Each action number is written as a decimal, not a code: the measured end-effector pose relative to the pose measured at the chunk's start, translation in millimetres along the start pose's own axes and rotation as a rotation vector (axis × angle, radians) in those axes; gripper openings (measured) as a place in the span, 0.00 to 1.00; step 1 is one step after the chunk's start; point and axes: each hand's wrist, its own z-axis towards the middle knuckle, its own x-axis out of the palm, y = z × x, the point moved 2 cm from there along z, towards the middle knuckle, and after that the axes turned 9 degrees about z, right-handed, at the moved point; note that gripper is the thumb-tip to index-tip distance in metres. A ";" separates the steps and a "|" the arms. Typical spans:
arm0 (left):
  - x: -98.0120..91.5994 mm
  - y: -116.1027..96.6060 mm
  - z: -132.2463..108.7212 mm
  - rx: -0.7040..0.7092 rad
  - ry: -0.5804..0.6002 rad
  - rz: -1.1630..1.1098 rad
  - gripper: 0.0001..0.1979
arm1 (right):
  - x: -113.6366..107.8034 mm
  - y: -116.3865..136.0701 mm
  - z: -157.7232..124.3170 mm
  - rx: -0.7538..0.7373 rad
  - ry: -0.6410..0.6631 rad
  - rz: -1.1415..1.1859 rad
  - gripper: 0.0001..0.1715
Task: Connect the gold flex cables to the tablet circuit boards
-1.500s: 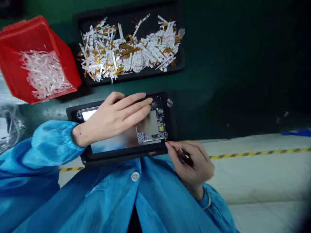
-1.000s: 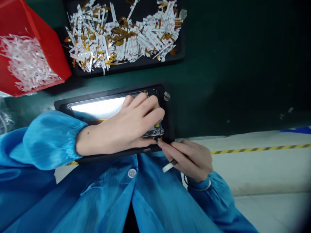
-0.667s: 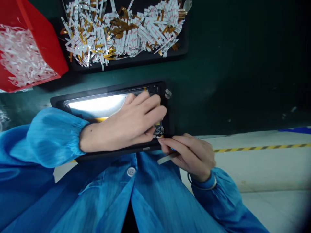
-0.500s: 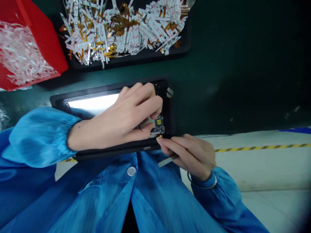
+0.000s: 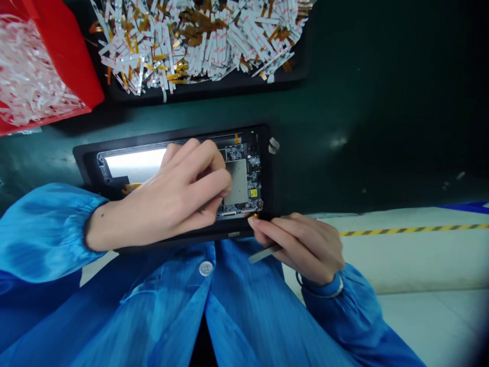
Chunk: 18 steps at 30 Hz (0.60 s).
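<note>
An opened tablet (image 5: pixel 173 239) lies in front of me, its circuit board (image 5: pixel 253 176) and metal shield (image 5: pixel 237 181) showing at the right end and a bright silver panel at the left. My left hand (image 5: pixel 187 191) is above its middle with fingers curled and thumb closed toward them; whatever they hold, if anything, is hidden. At the board's lower right corner my right hand (image 5: pixel 301 244) pinches a tiny gold flex cable (image 5: pixel 255 216) between thumb and forefinger. A flat grey metal tool (image 5: pixel 263 253), perhaps tweezers, sticks out beneath that hand's fingers.
Behind the tablet stands a black tray (image 5: pixel 282 81) heaped with white and gold flex strips (image 5: pixel 210 56). A red bin (image 5: pixel 72 56) of whitish shreds (image 5: pixel 30 76) is at the far left. A small crumpled scrap (image 5: pixel 273 146) lies beside the tablet on the dark green table (image 5: pixel 382 127).
My left hand has drawn back leftward from the board's right end, uncovering the shield and more of the board. My right hand keeps its pinch at the lower corner.
</note>
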 end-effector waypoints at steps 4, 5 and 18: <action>0.2 1.0 -0.5 -0.005 0.032 -0.002 0.05 | 0.0 0.6 -0.5 0.004 -0.007 0.005 0.06; 0.4 1.1 -0.7 -0.001 0.028 -0.008 0.05 | 0.0 0.8 -0.1 0.007 -0.003 0.002 0.06; 7.4 -2.3 -4.5 0.156 0.032 -0.037 0.11 | -7.5 8.0 13.0 0.070 0.164 -0.036 0.06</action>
